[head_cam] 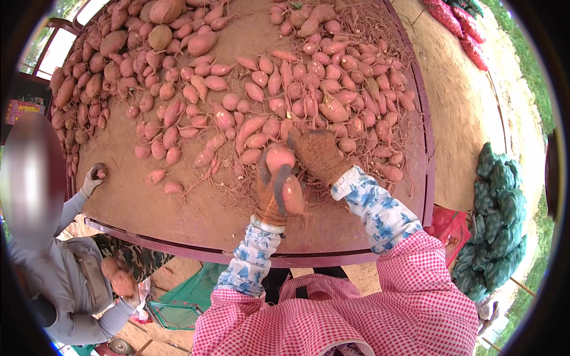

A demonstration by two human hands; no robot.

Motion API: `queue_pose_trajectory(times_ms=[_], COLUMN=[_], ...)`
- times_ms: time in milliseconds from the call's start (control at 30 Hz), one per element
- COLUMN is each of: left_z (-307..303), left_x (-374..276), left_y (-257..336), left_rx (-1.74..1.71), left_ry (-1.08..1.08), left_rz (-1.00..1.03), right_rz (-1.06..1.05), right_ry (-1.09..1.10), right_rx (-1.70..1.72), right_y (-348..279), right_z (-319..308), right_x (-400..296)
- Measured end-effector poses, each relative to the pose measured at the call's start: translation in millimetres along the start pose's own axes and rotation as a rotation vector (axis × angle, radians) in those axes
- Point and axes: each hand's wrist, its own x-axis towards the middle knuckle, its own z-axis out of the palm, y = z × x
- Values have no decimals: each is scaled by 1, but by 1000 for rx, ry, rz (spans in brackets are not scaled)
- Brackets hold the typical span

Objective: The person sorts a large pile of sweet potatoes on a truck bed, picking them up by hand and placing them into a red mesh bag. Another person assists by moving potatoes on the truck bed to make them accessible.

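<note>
My left hand [268, 189], in a brown glove with dark coated fingers, grips two sweet potatoes. One rounded sweet potato [280, 158] sits near the fingertips; a longer sweet potato [293, 196] lies against the palm under a bent finger. Just to the right, my right hand [319, 155], gloved alike, reaches palm down to the near edge of a spread of pink-skinned sweet potatoes [331, 109]. Its back faces me, so whatever is under the fingers is hidden. Thin roots lie tangled around both hands on the soil-covered table [213, 231].
A larger heap of sweet potatoes [111, 66] covers the table's far left. At left, a co-worker holds sweet potatoes [119, 278] beside a green mesh bag on a frame [176, 313]. Filled green sacks [498, 222] and a red mesh bag [449, 229] stand at right.
</note>
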Motion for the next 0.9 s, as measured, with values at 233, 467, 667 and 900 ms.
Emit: queue_pose_trajectory(times_ms=[233, 467, 667, 900], left_z=[-30, -88, -95, -147], left_x=[-1, 0, -32, -41], left_y=[42, 5, 35, 48], left_rx=[-717, -281, -1160, -1203], left_ry=[-38, 196, 108, 51], left_rz=[-295, 52, -78, -77], right_rz=[193, 0, 64, 533], right_ry=[129, -696, -240, -577], right_rx=[433, 361, 1215, 1901], right_y=[3, -79, -106, -155], right_z=[-40, -19, 52, 46], right_x=[-1, -49, -88, -63])
